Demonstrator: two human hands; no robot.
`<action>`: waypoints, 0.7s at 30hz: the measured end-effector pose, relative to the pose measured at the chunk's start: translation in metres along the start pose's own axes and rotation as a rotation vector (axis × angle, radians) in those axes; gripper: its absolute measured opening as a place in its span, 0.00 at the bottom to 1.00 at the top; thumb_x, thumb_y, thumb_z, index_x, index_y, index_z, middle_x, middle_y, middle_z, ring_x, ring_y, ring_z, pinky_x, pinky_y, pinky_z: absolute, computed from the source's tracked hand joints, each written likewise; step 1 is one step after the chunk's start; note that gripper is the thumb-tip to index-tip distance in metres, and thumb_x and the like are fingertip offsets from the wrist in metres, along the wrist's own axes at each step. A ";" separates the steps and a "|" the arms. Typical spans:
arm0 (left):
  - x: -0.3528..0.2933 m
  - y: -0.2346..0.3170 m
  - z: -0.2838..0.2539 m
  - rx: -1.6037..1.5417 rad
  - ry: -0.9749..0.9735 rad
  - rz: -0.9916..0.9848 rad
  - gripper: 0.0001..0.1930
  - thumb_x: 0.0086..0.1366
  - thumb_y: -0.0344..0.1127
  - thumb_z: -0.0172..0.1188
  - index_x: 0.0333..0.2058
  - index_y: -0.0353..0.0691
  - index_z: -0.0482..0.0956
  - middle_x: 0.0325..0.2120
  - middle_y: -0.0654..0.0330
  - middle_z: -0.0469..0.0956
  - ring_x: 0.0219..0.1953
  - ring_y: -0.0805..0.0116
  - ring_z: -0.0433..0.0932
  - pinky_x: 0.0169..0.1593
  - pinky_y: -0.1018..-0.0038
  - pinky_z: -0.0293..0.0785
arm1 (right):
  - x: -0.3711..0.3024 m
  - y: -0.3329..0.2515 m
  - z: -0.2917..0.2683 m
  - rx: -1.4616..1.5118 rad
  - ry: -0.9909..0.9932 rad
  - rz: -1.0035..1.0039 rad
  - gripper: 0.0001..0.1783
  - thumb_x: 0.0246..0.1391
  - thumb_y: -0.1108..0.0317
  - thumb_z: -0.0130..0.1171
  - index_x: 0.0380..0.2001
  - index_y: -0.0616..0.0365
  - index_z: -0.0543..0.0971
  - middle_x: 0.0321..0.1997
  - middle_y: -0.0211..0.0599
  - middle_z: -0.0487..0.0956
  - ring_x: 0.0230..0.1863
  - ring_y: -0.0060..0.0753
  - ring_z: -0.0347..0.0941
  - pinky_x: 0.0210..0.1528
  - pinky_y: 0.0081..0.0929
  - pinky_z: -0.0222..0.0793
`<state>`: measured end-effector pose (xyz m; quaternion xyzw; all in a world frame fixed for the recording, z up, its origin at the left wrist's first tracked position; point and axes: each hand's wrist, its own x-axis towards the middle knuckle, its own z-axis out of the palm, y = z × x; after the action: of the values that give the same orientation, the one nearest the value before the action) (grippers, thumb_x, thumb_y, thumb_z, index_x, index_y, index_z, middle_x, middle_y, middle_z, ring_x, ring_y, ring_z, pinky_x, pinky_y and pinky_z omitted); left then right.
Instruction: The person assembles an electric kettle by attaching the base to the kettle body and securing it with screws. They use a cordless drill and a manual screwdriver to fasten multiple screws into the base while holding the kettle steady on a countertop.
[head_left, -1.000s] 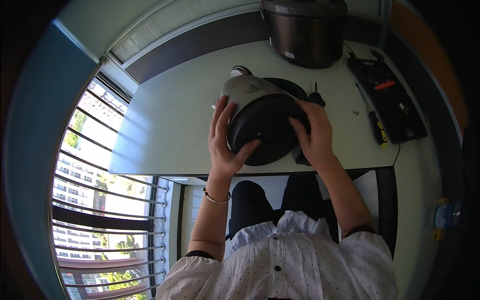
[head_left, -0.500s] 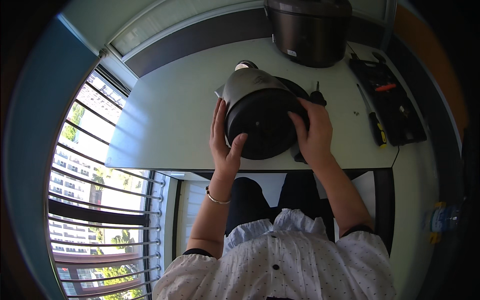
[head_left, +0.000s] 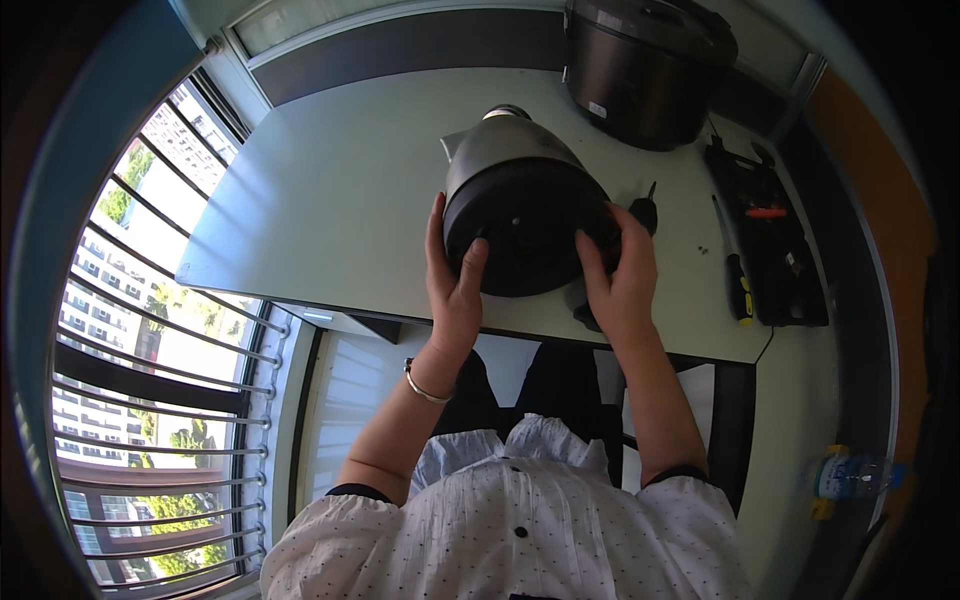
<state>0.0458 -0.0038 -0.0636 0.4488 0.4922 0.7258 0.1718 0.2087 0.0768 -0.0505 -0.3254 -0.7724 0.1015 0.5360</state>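
Note:
A steel electric kettle (head_left: 500,150) is tipped over, its spout and top away from me and its round black underside (head_left: 525,235) facing me. My left hand (head_left: 455,275) grips the left rim of that underside, thumb on the black face. On the right side, my right hand (head_left: 622,270) holds the rim the same way, with its thumb near the lower right. The kettle's handle is mostly hidden. Just beyond my right hand lies a dark-handled screwdriver (head_left: 643,213), its thin shaft pointing away.
At the back right stands a dark rice cooker (head_left: 640,80). A black tool case (head_left: 770,240) lies at the table's right end, beside a yellow-and-black screwdriver (head_left: 739,285). Tiny screw-like pieces (head_left: 703,249) rest nearby. A bottle (head_left: 855,477) is low at far right; a barred window (head_left: 150,400) is left.
The whole view has shifted and turned slightly with my head. The kettle, still between both hands, is tilted a little differently, and the dark round shape behind it is now mostly covered.

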 end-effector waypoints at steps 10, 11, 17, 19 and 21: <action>-0.003 -0.004 0.001 -0.151 0.013 -0.023 0.33 0.66 0.36 0.56 0.65 0.39 0.51 0.57 0.52 0.63 0.58 0.64 0.63 0.61 0.71 0.58 | -0.030 0.002 -0.029 -0.074 -0.331 -0.030 0.49 0.36 0.67 0.63 0.64 0.62 0.54 0.67 0.56 0.53 0.68 0.58 0.47 0.66 0.46 0.45; -0.003 -0.005 0.001 -0.163 0.020 -0.032 0.33 0.66 0.35 0.56 0.65 0.40 0.51 0.57 0.52 0.63 0.57 0.64 0.64 0.61 0.71 0.58 | -0.030 0.004 -0.032 -0.063 -0.361 -0.009 0.50 0.35 0.69 0.62 0.64 0.62 0.54 0.68 0.56 0.51 0.69 0.59 0.44 0.67 0.47 0.43; -0.005 -0.006 0.004 -0.158 0.044 -0.041 0.33 0.65 0.35 0.56 0.65 0.41 0.51 0.56 0.53 0.64 0.57 0.65 0.64 0.60 0.71 0.59 | -0.023 0.025 -0.042 -0.125 -0.443 -0.012 0.46 0.35 0.70 0.59 0.63 0.58 0.58 0.68 0.52 0.55 0.69 0.58 0.46 0.67 0.47 0.44; -0.005 -0.005 0.003 -0.136 0.040 -0.030 0.33 0.65 0.35 0.56 0.65 0.41 0.51 0.56 0.53 0.64 0.57 0.65 0.64 0.60 0.71 0.59 | -0.020 0.033 -0.042 -0.161 -0.448 -0.035 0.44 0.38 0.68 0.60 0.63 0.59 0.59 0.66 0.52 0.57 0.68 0.58 0.48 0.67 0.47 0.45; -0.006 -0.006 0.002 -0.112 0.029 -0.015 0.33 0.65 0.34 0.56 0.65 0.40 0.51 0.57 0.52 0.64 0.57 0.65 0.64 0.61 0.71 0.59 | -0.016 0.035 -0.040 -0.181 -0.426 -0.060 0.42 0.42 0.65 0.60 0.62 0.60 0.59 0.65 0.53 0.60 0.67 0.57 0.51 0.67 0.46 0.46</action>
<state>0.0491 -0.0041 -0.0716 0.4244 0.4567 0.7572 0.1947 0.2619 0.0862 -0.0638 -0.3201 -0.8834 0.0824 0.3322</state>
